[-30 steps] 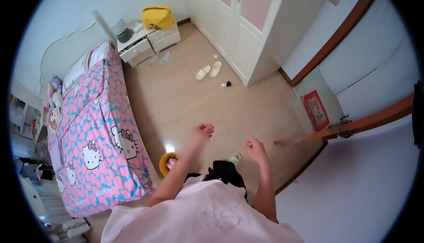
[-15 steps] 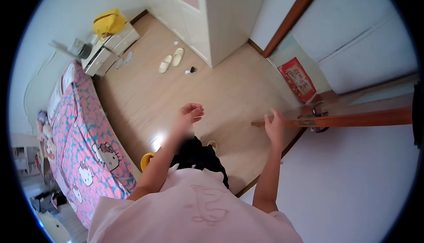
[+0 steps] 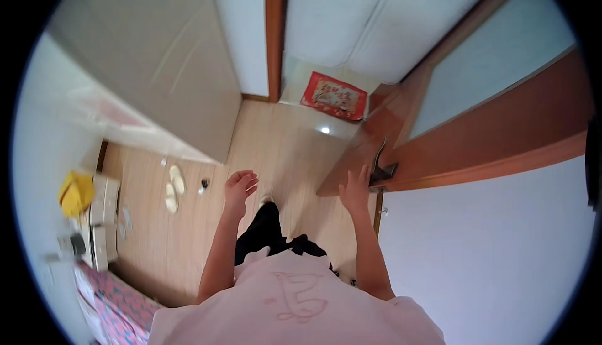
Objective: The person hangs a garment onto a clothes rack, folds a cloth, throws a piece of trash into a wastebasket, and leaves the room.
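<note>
My left hand (image 3: pixel 241 189) is held out over the wooden floor (image 3: pixel 295 151), holding nothing, its fingers apart and slightly curled. Close to the edge of a brown wooden door (image 3: pixel 476 147), my right hand (image 3: pixel 355 189) has its fingers stretched out and holds nothing. The dark metal door handle (image 3: pixel 381 168) is just right of those fingers; whether they touch it I cannot tell. The door stands ajar on the right, with a pale panel (image 3: pixel 501 82) set in it.
Beyond the doorway lies a red mat (image 3: pixel 335 96). A tall white wardrobe (image 3: pixel 157 63) fills the upper left. Cream slippers (image 3: pixel 174 188) and a small dark object (image 3: pixel 204 186) are on the floor. At the far left are a yellow bag (image 3: pixel 76 193), white drawers (image 3: pixel 105 202) and a bed (image 3: pixel 128 301).
My view has turned right toward the doorway, so the bed and slippers have shifted left and down. My right hand is now nearer the door handle. Both hands stay without anything in them.
</note>
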Demonstrator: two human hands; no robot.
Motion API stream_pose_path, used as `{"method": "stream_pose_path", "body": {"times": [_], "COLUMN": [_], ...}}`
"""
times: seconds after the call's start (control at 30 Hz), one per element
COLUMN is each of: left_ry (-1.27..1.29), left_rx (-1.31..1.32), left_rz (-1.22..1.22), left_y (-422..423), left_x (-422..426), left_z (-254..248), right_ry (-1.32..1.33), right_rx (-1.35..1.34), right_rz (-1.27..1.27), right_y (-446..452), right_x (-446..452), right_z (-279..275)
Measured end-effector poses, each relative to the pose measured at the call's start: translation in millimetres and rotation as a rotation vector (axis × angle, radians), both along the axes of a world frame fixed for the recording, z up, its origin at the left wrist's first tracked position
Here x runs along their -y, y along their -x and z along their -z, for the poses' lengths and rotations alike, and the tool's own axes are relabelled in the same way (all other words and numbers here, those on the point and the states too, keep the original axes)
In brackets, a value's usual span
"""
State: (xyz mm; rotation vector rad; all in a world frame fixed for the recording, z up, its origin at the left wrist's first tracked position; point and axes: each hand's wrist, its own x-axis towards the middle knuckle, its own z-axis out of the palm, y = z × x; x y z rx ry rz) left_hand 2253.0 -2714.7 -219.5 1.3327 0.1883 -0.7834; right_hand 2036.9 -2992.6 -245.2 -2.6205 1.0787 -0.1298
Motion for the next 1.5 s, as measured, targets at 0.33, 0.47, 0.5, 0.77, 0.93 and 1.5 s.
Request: {"method": "stream_pose_path", "body": {"times": [0.33,0.47,0.5,0.77,0.93,1.5], "left_ry": [0.078,0.090,0.078,0.091,0.050,-0.908], "left_rx": [0.105,0.217,0.336,1.279,1.587,1.988], "left_rz": [0.320,0.473,0.515,0.741,0.794,-0.421], "left_y": [-156.8,-196.5,-208.8,-304.4,-397.3,-705.4], "left_x": [167.0,250.1,277.3,575.3,757.6,935.9], "left_z": [-46.1,-42.9,-38.8,-108.6,-142.9,-166.5], "right_ry": [-0.281,-0.392,-0.389,-0.157,-0.180,0.688], "right_rx": [-0.406,-0.355,-0.289,0.569,0.840,0.367], "right_rz": [0.609,0.580,0.548,0.059,-0.020,0.893], "right_y": [-95.7,-143.2,-156.7,-321.6,-456.6,-485.2], "right_x": [19.2,87.4,112.7,414.5,591.0,889.6], "right_z": [-30.6,-21.7,-18.3,-59.2,-139.1,-214.3]}}
